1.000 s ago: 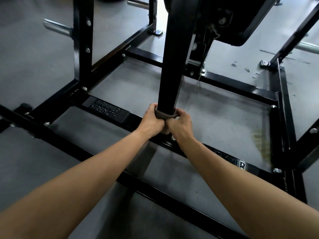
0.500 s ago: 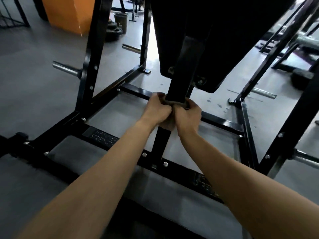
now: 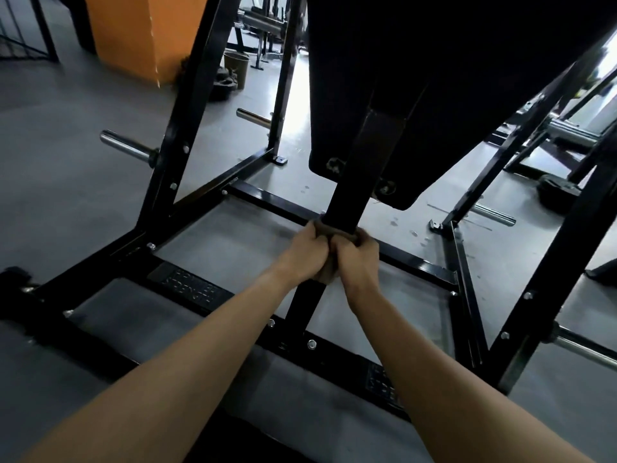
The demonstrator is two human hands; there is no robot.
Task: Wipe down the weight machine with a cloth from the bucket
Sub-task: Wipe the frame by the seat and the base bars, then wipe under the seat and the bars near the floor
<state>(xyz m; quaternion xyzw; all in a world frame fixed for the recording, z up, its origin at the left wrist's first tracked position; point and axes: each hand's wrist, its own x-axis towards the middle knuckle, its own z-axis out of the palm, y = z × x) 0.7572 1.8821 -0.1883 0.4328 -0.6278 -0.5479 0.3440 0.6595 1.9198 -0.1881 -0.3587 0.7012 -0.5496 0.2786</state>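
My left hand (image 3: 305, 253) and right hand (image 3: 360, 259) are clenched side by side round the slanted black post (image 3: 349, 198) of the weight machine (image 3: 182, 128). My fingers curl tight over the brown cloth (image 3: 337, 230). The cloth is wrapped round the post as a band, with a fold of it showing below my knuckles. My grip sits about halfway up the post, under the big black pad (image 3: 434, 78) that hangs over it.

The post runs down to a base rail (image 3: 233, 315) studded with silver bolts. A raised nameplate (image 3: 187, 289) lies on that rail to my left, its lettering too dim for me to read. A cross rail (image 3: 277, 199) passes behind my hands.

The floor (image 3: 76, 168) is dull grey rubber, worn paler inside the frame, with small wet-looking spots (image 3: 414, 233) to the right of the post. A chrome peg (image 3: 128, 147) juts from the left upright, with a shorter one (image 3: 253, 117) farther back. Another bar (image 3: 584, 345) sticks out low on the right.

At the back left stands an orange column (image 3: 133, 31). Near its foot there are a tan bin (image 3: 237, 66) and dark weight plates (image 3: 222, 86) on the floor. More black frames crowd the far room, where bright light falls on the floor between the uprights.
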